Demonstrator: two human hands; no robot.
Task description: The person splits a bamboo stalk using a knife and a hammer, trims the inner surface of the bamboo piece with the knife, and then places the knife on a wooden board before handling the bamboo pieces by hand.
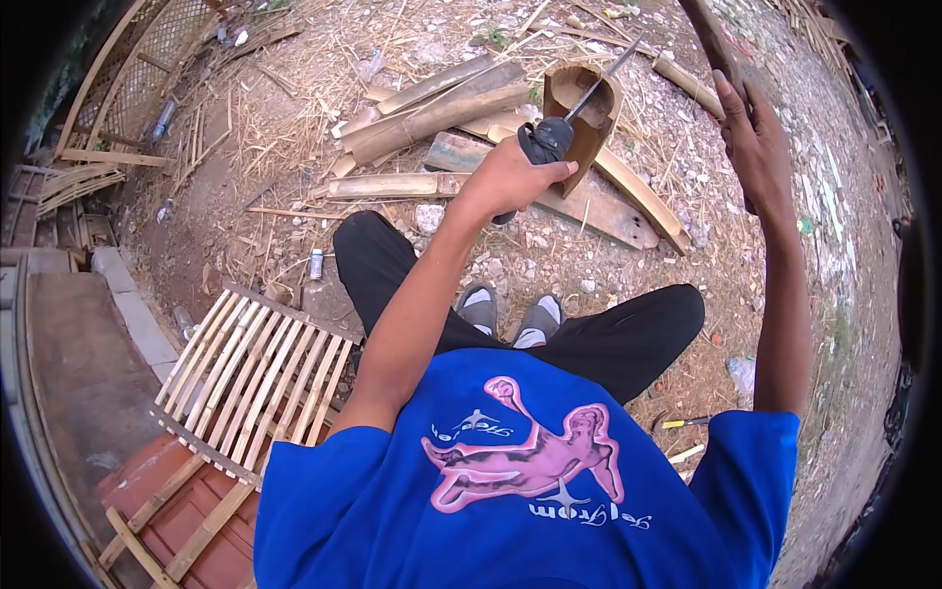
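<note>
My left hand (520, 177) is closed around the black, wrapped-looking handle of a long knife (587, 101). Its narrow metal blade points away from me and lies across the top end of a thick split bamboo piece (601, 137); I cannot tell whether it has cut in. That bamboo piece stands roughly upright, its hollow inside showing. Raised on the right, my right hand (756, 137) has its fingers wrapped round a dark wooden stick (708, 34), whose far end runs out of view. A grey weathered plank (608, 218) lies on the ground below the bamboo.
Split bamboo lengths (422, 128) are heaped on the littered ground ahead. To my left stands a bamboo slat rack (255, 368) near a brown board (78, 363). A small can (316, 263) is by my left knee, and a yellow-and-black tool (684, 423) lies to the right.
</note>
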